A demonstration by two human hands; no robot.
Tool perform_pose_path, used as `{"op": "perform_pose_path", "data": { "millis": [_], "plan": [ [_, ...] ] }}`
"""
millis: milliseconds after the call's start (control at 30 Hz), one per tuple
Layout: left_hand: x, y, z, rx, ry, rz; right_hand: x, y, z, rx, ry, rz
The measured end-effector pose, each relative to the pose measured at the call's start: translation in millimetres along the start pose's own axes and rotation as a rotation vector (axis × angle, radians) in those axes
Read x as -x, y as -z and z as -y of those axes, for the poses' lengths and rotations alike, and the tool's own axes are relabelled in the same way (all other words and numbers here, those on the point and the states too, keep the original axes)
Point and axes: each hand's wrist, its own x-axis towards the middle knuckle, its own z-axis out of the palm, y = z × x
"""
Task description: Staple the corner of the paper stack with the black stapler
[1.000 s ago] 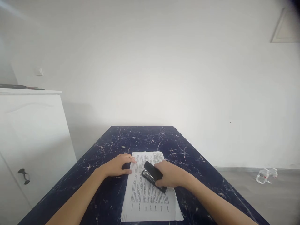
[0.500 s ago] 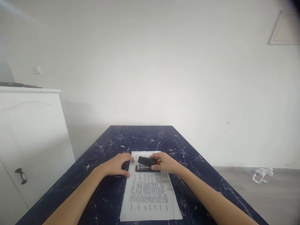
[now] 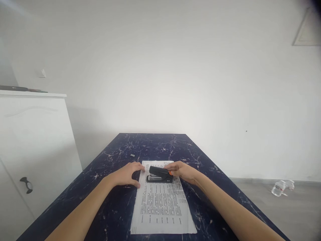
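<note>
A black stapler point(image 3: 158, 173) with an orange part at its rear lies across the upper part of a printed paper stack point(image 3: 160, 204). Its front end points left and its upper arm is raised off the base. My right hand point(image 3: 184, 171) grips the stapler's rear end, with the thumb by the orange part. Some of those fingers are hidden behind the stapler. At the paper's left edge, my left hand point(image 3: 126, 174) is open, thumb and fingers spread and fingertips touching the sheet.
The paper rests on a dark blue marble-patterned table point(image 3: 150, 144). A small light-coloured piece point(image 3: 132, 155) lies beyond my left hand. A white cabinet point(image 3: 37, 134) stands at left. Clear plastic bottles point(image 3: 278, 188) are on the floor at right, and a pale wall is behind.
My right thumb has shifted from the stapler's near side back to the orange rear part, uncovering more of the base. My left hand stays at the paper's edge. The view has shifted slightly.
</note>
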Motion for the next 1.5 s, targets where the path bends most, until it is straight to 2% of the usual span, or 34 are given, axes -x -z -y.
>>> {"op": "perform_pose_path", "data": {
  "millis": [133,200,333,433,533,633,800,900,1000,1067,1167,1267,1367,1433,1500],
  "plan": [
    [0.0,0.1,-0.3,-0.001,0.003,-0.004,-0.3,0.2,0.0,0.034,-0.033,-0.061],
    [-0.6,0.1,0.2,-0.004,0.002,-0.01,2.2,-2.9,3.0,0.095,0.005,-0.085],
    [-2.4,-0.5,1.1,-0.009,-0.041,-0.021,3.1,-17.2,6.8,0.278,0.139,-0.108],
    [-3.0,-1.5,2.6,0.012,-0.055,-0.038,-3.5,-27.7,0.6,0.478,0.145,-0.114],
    [-3.0,-2.7,7.0,0.066,-0.028,-0.063,-10.6,-32.4,-9.4,0.636,0.141,-0.205],
    [-3.0,-3.0,13.0,0.133,-0.011,-0.095,-12.7,-33.1,-15.4,0.679,0.169,-0.242],
    [-8.0,-4.9,16.1,0.25,-0.069,-0.178,-6.2,-36.7,-14.6,0.708,0.246,-0.262],
    [-16.6,-11.8,9.0,0.518,-0.049,-0.315,-2.9,-40.5,-13.0,0.755,0.393,-0.351],
    [-25.4,-21.0,-5.0,0.985,0.06,-0.459,-1.9,-43.8,-12.0,0.868,0.661,-0.477],
    [-28.6,-25.3,-15.4,1.223,0.119,-0.436,-1.4,-46.1,-11.4,1.017,0.833,-0.497],
    [-28.9,-27.2,-26.6,1.339,0.133,-0.33,0.2,-49.8,-11.6,1.296,0.963,-0.441],
    [-28.0,-26.2,-28.9,1.34,0.125,-0.291,1.6,-53.4,-12.7,1.429,0.955,-0.356],
    [-28.1,-24.0,-23.8,1.347,0.16,-0.311,2.2,-56.7,-11.2,1.379,0.894,-0.332],
    [-28.0,-21.2,-18.2,1.319,0.242,-0.403,2.8,-58.6,-7.1,1.273,0.8,-0.442],
    [-26.9,-17.1,-12.4,1.264,0.324,-0.544,4.0,-59.4,-1.9,1.095,0.618,-0.601]
  ]
}}
